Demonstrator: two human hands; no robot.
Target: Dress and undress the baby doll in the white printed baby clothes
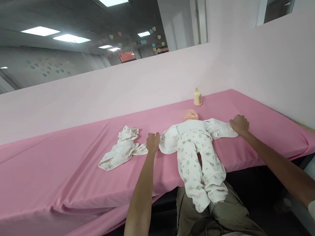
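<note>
A baby doll (pixel 190 115) lies on its back on the pink-covered table, its head toward the wall. White trousers (pixel 199 159) with a small green print cover its legs, which hang over the front edge toward my lap. Around its upper body is a white baby top (pixel 191 126), its two sides spread out flat left and right. My left hand (pixel 153 142) is closed at the left end of the top. At the right end, near a small label, my right hand (pixel 240 124) is closed on the cloth. The fingertips of both hands are partly hidden.
Crumpled white baby clothes (pixel 120 151) lie left of my left hand. A pale yellow bottle (pixel 197 98) stands behind the doll by the wall. The pink cloth (pixel 48 174) hangs in folds over the table's front edge. A wall (pixel 304 67) bounds the right side.
</note>
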